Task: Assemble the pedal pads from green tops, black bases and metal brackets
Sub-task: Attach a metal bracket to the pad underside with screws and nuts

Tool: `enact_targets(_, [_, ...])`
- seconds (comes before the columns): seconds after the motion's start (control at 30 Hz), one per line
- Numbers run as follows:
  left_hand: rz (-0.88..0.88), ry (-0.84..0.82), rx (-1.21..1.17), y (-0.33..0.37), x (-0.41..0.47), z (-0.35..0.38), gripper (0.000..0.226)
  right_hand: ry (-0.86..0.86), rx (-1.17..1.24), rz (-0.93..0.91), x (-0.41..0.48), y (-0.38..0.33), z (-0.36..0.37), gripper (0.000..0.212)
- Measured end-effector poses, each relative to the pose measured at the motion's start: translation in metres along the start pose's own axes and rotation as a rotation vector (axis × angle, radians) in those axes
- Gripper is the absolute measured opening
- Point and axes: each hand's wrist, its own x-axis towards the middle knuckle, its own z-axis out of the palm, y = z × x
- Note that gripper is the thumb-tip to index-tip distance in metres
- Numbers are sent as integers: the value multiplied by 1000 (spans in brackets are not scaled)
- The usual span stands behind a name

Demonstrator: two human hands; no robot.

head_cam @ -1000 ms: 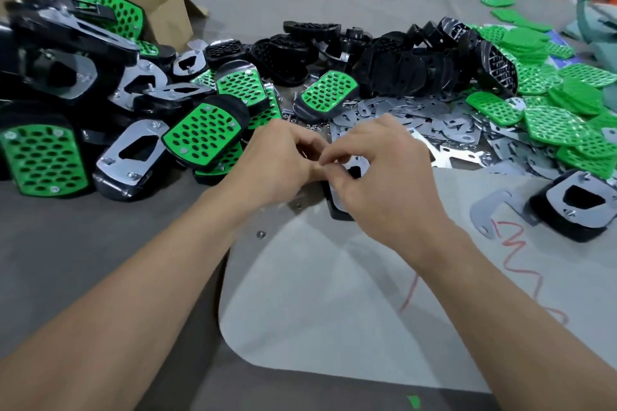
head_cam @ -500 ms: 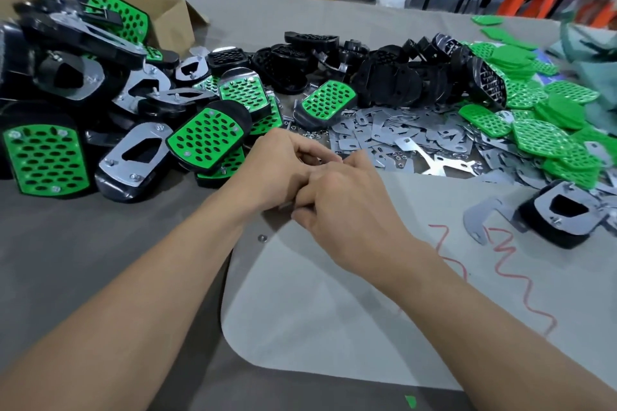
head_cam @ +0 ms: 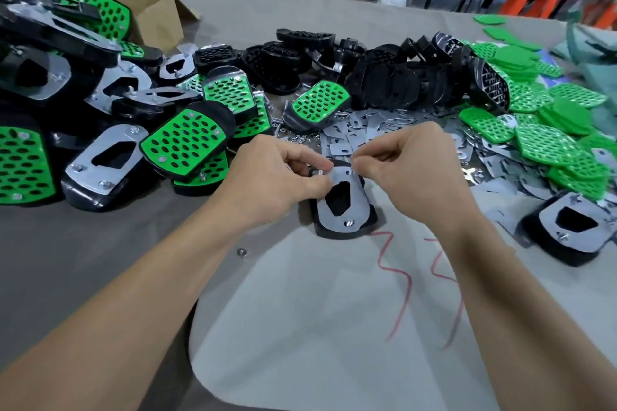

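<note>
The pedal pad [head_cam: 334, 232] is lying underside up on the pale mat [head_cam: 334, 327] on the counter [head_cam: 100, 243]. Its long axis is running away from the person, with the far end leaning slightly left. A flat, shiny metal bracket [head_cam: 357, 210] with an angular cut-out is sitting on the matte black base [head_cam: 373, 221], and a bolt [head_cam: 348, 223] is sticking up at its near end. The left hand [head_cam: 277, 177] and right hand [head_cam: 410, 170] are reaching in side by side, each pinching thumb against forefinger at the bracket's far corners.
</note>
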Motion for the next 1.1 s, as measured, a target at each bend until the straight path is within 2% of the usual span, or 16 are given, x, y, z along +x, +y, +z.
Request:
enact_targets(0.23, [11,-16,3,1,2,0,11,-16,-82,-99,-3,-2,1,28])
enact_targets(0.43, [20,-11,-14,0,2,1,12,16,-194,-101,-1,-5,5,8])
enact_targets(0.63, [24,-18,-14,1,2,1,12,46,-267,-83,-2,-9,6,15])
enact_targets(0.73, [23,-25,-22,1,2,1,12,16,-284,-92,-3,-10,9,27])
enact_targets(0.83, [13,-25,-15,1,2,1,13,61,-159,-54,-3,-5,8,47])
enact_targets(0.87, [11,-25,-9,1,2,0,14,78,-105,-32,-2,-3,6,46])
enact_targets(0.97, [10,-31,-12,2,2,0,14,38,-15,-15,-7,-1,-2,19])
enact_targets(1.1, [10,-33,-14,2,2,-1,13,-87,-58,-18,-9,-3,-3,36])
